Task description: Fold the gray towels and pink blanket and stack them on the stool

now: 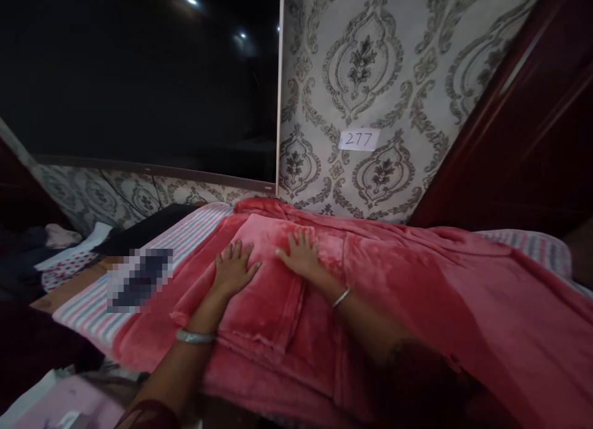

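A plush red blanket (389,274) is spread over a surface in front of me, with a folded part (264,305) of it lying in layers at the middle. My left hand (233,268) rests flat on the left side of that folded part, fingers spread. Flat on its upper right side lies my right hand (300,254), its fingers also apart. Neither hand grips the cloth. A pale bangle (195,336) circles my left wrist, and a thin silver bangle (341,297) my right.
Striped cloth (204,222) shows under the blanket at the left and far right. A blurred dark object (141,279) lies on the left stripes. A large black screen (139,77) stands behind. Patterned wallpaper bears a paper marked 277 (359,139). Dark red wood (519,139) is at right.
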`<state>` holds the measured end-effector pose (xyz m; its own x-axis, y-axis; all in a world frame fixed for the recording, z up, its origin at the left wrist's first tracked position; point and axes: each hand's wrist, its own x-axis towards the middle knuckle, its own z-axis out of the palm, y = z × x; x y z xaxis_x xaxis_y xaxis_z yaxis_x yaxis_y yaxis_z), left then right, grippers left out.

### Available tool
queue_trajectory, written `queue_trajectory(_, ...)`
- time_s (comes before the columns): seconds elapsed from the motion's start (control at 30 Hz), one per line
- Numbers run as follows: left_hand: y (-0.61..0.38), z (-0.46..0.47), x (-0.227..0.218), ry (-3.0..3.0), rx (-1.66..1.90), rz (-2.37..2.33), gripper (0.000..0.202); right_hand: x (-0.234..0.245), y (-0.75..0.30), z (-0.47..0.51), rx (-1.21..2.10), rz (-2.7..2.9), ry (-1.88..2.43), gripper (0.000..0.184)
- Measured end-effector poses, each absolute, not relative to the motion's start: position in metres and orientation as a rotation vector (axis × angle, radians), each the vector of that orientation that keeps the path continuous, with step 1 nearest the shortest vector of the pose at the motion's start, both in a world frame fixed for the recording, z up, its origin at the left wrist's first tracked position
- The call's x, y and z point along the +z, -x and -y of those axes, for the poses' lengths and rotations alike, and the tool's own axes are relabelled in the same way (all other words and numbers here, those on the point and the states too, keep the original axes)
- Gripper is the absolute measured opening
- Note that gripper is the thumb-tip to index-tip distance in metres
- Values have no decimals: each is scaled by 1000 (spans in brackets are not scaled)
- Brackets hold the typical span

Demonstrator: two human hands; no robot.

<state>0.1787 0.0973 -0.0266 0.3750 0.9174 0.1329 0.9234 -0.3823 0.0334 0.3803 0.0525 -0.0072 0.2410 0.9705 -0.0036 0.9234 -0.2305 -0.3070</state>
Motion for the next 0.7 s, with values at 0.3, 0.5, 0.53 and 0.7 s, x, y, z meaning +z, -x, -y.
queue_trajectory(0.3, -180, -99, -21, 2630, -223, 1702, 71, -36, -343, 16, 274, 2005, 2041, 90)
queue_trajectory(0.5, -152, -119, 8, 2700, -337, 1931, 73, -14, -354, 18, 475, 2039, 2016, 83)
queue_trajectory(0.53, -144, -123, 13, 2709, -343, 1978, 70, -10, -356, 23, 510, 2039, 2008, 81)
queue_trajectory(0.7, -105, -128, 26, 2796, -387, 2163, 42, -6, -359, 53, 546, 2070, 1969, 78)
